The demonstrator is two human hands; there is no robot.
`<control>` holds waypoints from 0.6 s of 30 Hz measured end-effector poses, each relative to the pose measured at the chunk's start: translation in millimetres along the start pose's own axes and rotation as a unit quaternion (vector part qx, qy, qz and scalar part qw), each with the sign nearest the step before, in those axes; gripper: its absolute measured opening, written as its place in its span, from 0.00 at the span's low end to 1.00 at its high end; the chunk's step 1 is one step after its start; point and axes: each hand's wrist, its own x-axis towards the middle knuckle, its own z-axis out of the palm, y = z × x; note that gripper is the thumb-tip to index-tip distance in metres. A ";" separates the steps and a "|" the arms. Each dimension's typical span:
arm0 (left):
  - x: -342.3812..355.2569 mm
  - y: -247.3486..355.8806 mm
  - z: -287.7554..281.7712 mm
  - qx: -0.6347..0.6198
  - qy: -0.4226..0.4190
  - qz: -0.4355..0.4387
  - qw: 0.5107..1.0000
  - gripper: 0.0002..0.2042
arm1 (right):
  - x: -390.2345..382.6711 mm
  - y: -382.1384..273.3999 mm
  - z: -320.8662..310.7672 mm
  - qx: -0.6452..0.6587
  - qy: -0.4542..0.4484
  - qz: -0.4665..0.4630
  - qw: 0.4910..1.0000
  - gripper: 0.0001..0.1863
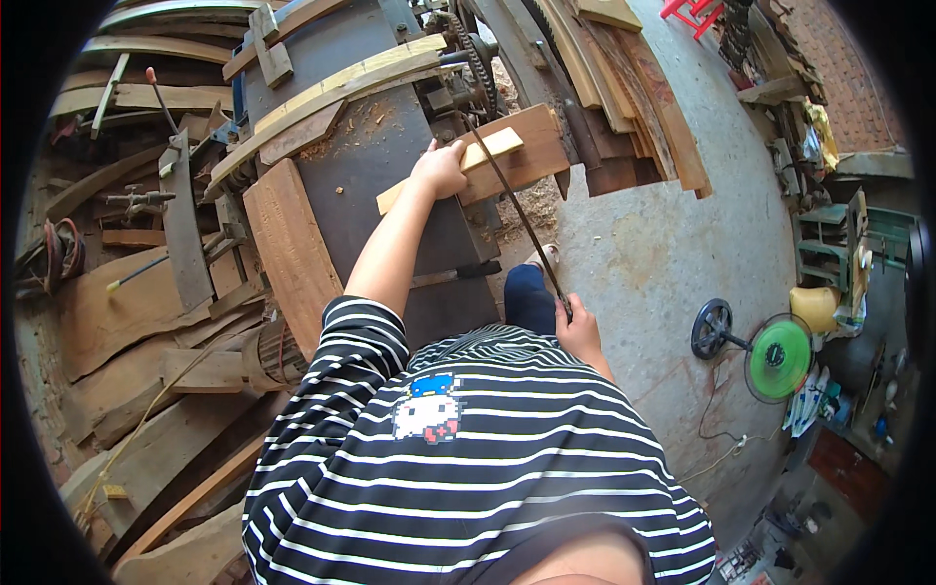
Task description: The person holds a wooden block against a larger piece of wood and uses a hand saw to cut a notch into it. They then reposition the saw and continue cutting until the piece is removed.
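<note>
My left hand (441,172) is closed over a pale wood strip (497,146), pressing it down across a wider brown board (542,138) at the bench edge. In my right hand (579,333), low by my right side, is the near end of a long, thin, dark bar-like tool (519,205). It slants up and away to the left, crossing over the pale strip just right of my left hand. Whether it has teeth is too small to tell. A flat tool with a black handle (478,269) lies on the dark bench top (375,185) near my body.
A reddish plank (291,249) lies at the bench's left. Long curved timber (331,105) spans its far part, near wood shavings (375,122). A chain wheel (473,63) stands beyond. Stacked boards (643,88) sit far right. A green fan (778,357) stands on the concrete floor (653,283).
</note>
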 end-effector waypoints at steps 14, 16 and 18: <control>-16.0 7.0 29.2 0.066 0.134 -0.003 0.989 0.26 | 6.6 -66.1 -38.3 -0.168 -0.104 0.064 0.978 0.14; -16.7 7.7 29.2 0.065 0.128 -0.003 0.990 0.26 | 17.6 -56.2 -23.8 -0.156 -0.081 0.046 0.983 0.15; -16.2 7.6 29.5 0.066 0.130 0.000 0.989 0.26 | 35.3 -38.5 -5.5 -0.140 -0.067 0.033 0.987 0.19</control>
